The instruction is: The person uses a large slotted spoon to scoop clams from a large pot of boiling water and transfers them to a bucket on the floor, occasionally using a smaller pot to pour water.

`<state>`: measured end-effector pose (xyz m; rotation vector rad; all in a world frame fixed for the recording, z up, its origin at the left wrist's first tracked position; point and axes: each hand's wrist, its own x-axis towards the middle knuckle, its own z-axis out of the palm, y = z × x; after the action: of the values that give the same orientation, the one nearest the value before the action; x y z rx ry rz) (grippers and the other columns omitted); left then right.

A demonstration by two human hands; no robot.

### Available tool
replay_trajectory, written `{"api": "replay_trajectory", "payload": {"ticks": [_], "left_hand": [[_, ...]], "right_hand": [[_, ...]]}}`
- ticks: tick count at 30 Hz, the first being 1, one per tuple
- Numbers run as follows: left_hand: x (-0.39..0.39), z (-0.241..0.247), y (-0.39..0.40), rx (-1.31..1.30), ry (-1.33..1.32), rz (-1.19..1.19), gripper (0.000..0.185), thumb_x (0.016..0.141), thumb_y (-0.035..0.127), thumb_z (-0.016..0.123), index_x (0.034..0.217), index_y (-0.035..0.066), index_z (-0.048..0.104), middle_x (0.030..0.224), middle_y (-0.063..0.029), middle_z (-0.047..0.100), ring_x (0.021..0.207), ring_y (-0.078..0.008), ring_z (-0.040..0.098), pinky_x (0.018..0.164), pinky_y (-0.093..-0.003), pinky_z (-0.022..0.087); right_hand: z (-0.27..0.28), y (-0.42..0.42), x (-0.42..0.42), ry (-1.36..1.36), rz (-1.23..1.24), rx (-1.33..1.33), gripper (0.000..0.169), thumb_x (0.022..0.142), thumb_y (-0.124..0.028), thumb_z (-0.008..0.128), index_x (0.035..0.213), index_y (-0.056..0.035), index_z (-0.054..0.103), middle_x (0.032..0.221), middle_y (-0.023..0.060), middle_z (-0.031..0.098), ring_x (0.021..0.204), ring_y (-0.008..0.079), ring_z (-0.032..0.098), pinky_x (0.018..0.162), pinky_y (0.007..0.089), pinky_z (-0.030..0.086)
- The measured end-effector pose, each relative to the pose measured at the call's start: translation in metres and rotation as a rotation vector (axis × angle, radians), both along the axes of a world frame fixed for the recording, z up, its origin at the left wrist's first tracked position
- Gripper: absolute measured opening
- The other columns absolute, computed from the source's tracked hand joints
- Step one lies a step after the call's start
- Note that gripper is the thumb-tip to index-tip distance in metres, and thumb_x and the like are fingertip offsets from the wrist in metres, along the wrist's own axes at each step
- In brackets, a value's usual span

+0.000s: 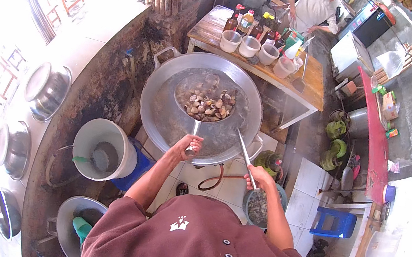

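Note:
A large metal wok (149,119) with cloudy, steaming liquid stands before me. My left hand (187,146) is closed around the metal handle of a wide round strainer or skimmer (197,127), whose bowl holds a heap of clams (209,106) at the liquid's surface. In my right hand (260,178) is a long metal utensil (244,149), slanting up and left over the wok's right side. Its far tip reaches the liquid near the strainer's edge; the kind of tip is hidden.
Beyond the wok, a wooden table (315,85) bears bottles and plastic tubs. A white bucket (79,140) stands at left, a basin of shellfish (258,206) below my right hand. A hose (222,177) and green gas cylinders (335,129) are at right. Another person (312,7) stands at the back.

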<state>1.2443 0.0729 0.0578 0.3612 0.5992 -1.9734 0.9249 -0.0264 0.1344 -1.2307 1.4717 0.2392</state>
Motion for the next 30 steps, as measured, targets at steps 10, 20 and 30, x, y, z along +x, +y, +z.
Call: {"api": "replay_trajectory", "payload": {"ticks": [10,20,30], "left_hand": [[-0.029,-0.002,-0.039,-0.111,-0.767,-0.240,0.040,0.093,0.041,0.051,0.081,0.003,0.059,0.072,-0.0067,0.064,0.059,-0.0187,0.062,0.060,-0.0318,0.056],[-0.002,-0.034,-0.078,-0.128,-0.631,-0.377,0.036,0.088,0.029,0.055,0.056,0.014,0.047,0.044,0.0024,0.045,0.029,-0.0115,0.039,0.025,-0.0264,0.033],[-0.020,0.028,-0.036,-0.114,-0.764,-0.270,0.022,0.086,0.022,0.055,0.066,0.012,0.052,0.054,0.0016,0.050,0.036,-0.0105,0.044,0.033,-0.0250,0.036]], "right_hand": [[-0.007,0.034,0.155,-0.669,-0.413,0.536,0.037,0.084,-0.035,0.059,0.085,0.0014,0.054,0.077,0.0113,0.059,0.068,0.0260,0.061,0.061,0.0379,0.054],[-0.049,0.006,0.202,-0.826,-0.711,0.820,0.022,0.083,-0.008,0.049,0.064,-0.0159,0.040,0.053,-0.0071,0.042,0.040,0.0019,0.042,0.034,0.0194,0.038],[0.005,0.057,0.189,-0.974,-0.669,0.560,0.014,0.085,-0.007,0.050,0.075,-0.0126,0.042,0.057,-0.0045,0.042,0.044,0.0042,0.043,0.038,0.0235,0.039]]}}
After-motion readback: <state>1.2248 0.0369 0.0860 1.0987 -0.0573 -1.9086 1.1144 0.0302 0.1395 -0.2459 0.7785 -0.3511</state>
